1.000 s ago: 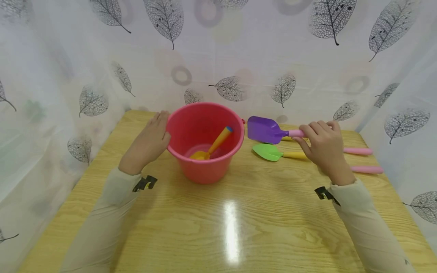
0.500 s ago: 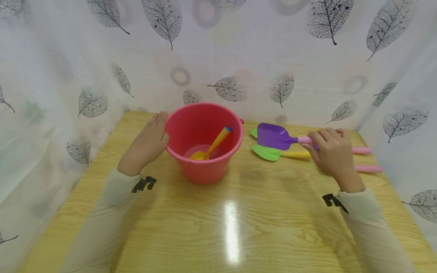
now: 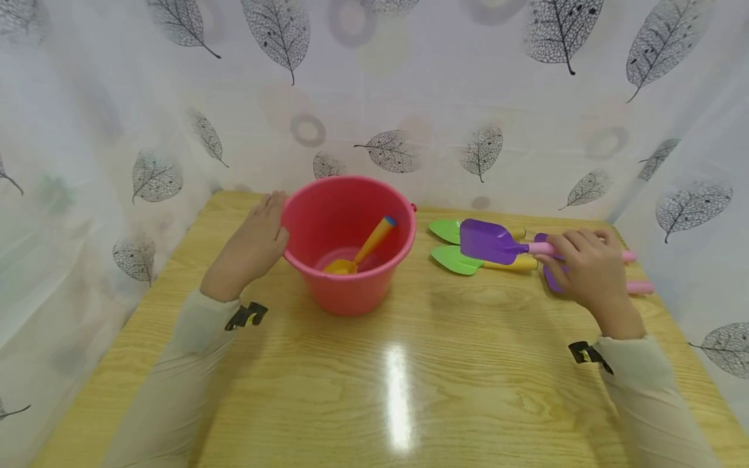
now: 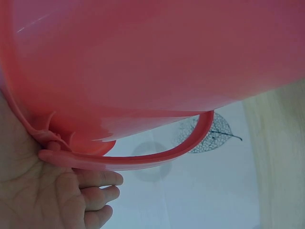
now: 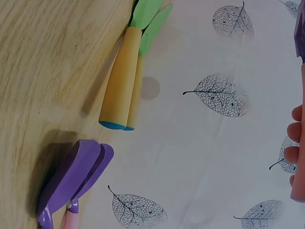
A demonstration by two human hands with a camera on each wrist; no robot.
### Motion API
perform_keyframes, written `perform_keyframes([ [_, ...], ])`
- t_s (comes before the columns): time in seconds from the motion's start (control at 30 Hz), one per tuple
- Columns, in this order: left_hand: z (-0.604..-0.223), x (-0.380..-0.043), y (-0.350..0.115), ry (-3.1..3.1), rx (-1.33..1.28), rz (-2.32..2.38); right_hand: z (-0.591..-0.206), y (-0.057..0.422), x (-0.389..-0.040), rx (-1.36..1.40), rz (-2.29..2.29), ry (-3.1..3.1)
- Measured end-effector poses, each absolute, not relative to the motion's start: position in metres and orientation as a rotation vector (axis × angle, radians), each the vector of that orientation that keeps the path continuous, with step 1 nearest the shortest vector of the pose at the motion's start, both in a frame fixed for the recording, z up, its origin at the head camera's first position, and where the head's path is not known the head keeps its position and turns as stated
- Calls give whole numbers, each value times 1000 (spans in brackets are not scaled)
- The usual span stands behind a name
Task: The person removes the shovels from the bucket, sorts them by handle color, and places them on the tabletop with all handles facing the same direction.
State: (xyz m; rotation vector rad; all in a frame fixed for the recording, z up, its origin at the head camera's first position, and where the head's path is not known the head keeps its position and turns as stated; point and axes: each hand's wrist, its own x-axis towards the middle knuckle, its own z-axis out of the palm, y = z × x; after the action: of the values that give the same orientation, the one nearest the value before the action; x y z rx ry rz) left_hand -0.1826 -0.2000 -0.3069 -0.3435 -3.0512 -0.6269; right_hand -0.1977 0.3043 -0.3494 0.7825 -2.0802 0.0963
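Observation:
My left hand (image 3: 246,250) rests on the left side of a red bucket (image 3: 351,292), its fingers fairly straight. In the left wrist view, the palm lies by the hinge of the bucket's handle (image 4: 128,163). Inside the bucket leans a tool with a yellow handle (image 3: 376,239); its lower part is yellow too. My right hand (image 3: 593,273) grips the pink handle of a purple toy shovel (image 3: 487,242), held above the other tools. At the right wrist view's edge, curled fingers (image 5: 294,131) wrap that handle.
Two green toy trowels (image 3: 456,260) with yellow handles lie right of the bucket. Beyond them lie two more purple shovels (image 5: 66,176) with pink handles, partly hidden by my right hand. A leaf-print curtain (image 3: 374,84) surrounds the wooden table (image 3: 328,390).
My right hand has moved right and toward me with the purple shovel, uncovering more of the green trowels and the other purple shovels. The left hand stays at the bucket.

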Motion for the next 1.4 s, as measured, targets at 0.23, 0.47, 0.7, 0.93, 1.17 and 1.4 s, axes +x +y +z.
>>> perform_keyframes([
  [0.23, -306, -184, -200, -3059, -338, -620, -354, 320, -196, 760, 106, -2115],
  [0.47, -308, -186, -200, -3051, -338, -629, -363, 336, -196, 707, 121, -2147],
  [0.7, -309, -186, -201, -3050, -340, -636, -371, 350, -194, 659, 117, -2188],
  [0.93, -308, -185, -201, -3068, -335, -628, -376, 366, -189, 618, 99, -2275],
  [1.17, -307, -184, -201, -3055, -349, -635, -381, 380, -183, 601, 169, -2316],
  [1.4, -307, -184, -201, -3054, -359, -632, -385, 394, -176, 587, 199, -2336],
])
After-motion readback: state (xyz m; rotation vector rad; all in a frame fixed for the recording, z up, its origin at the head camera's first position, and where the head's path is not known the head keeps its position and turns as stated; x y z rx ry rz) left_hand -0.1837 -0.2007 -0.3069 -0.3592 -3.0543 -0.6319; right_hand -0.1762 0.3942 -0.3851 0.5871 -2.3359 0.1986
